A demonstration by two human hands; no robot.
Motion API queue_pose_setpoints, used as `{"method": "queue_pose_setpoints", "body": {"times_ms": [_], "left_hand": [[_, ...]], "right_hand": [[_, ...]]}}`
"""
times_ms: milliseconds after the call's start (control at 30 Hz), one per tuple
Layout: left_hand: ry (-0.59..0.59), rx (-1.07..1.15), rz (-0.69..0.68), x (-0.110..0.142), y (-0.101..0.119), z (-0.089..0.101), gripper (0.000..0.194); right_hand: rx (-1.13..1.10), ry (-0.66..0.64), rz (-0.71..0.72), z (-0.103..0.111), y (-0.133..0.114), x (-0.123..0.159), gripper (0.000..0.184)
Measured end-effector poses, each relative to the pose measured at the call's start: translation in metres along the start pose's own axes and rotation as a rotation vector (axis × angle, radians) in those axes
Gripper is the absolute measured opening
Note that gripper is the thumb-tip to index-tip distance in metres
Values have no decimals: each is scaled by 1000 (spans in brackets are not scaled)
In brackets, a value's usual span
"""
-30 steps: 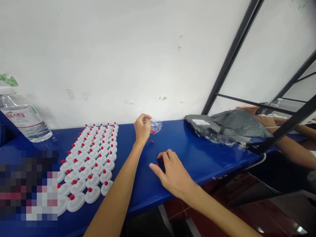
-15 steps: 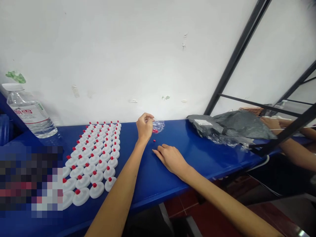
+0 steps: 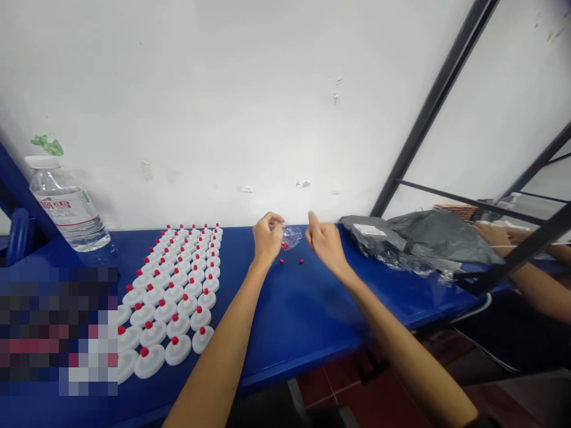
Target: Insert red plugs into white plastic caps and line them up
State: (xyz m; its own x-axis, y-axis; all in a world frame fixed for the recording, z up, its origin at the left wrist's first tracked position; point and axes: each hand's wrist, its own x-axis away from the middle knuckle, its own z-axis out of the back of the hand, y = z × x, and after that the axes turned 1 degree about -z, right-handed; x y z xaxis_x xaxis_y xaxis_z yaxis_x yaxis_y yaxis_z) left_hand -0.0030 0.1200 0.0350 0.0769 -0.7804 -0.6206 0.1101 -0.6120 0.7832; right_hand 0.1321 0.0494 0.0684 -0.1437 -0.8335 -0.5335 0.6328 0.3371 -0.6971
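Note:
My left hand [image 3: 267, 241] pinches the edge of a clear plastic bag [image 3: 293, 236] by the wall. Small red pieces [image 3: 285, 245] show inside it. On the blue table in front lie two loose red pieces, one nearer my left hand [image 3: 281, 261] and one nearer my right [image 3: 301, 261]. My right hand [image 3: 328, 245] is raised just right of the bag, fingers curled and one digit pointing up; whether anything is inside is hidden. To the left, white round lids with red tips [image 3: 175, 340] stand in several close rows.
A water bottle [image 3: 74, 208] stands at the back left. Grey plastic packaging [image 3: 428, 235] lies at the right, beside a black metal frame [image 3: 422, 119]. Another person's arm [image 3: 539, 285] reaches in beyond the frame. The blue table [image 3: 285, 333] ends along its front edge.
My right hand has lifted from the table and moved up and to the right. A second loose red piece now lies on the table. My left hand keeps its pinch on the bag.

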Motion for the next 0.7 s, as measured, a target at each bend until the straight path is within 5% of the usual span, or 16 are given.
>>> {"method": "queue_pose_setpoints", "body": {"times_ms": [233,400,700], "left_hand": [[-66,0,-4,1,3,2,20],[-102,-71,-61,4,8,1,14],[-80,-65,-1,4,12,0,15]], "right_hand": [[-132,113,7,-37,-13,-64,73],[-105,126,57,-56,-16,-67,73],[22,116,173,-53,-13,-66,73]]}}
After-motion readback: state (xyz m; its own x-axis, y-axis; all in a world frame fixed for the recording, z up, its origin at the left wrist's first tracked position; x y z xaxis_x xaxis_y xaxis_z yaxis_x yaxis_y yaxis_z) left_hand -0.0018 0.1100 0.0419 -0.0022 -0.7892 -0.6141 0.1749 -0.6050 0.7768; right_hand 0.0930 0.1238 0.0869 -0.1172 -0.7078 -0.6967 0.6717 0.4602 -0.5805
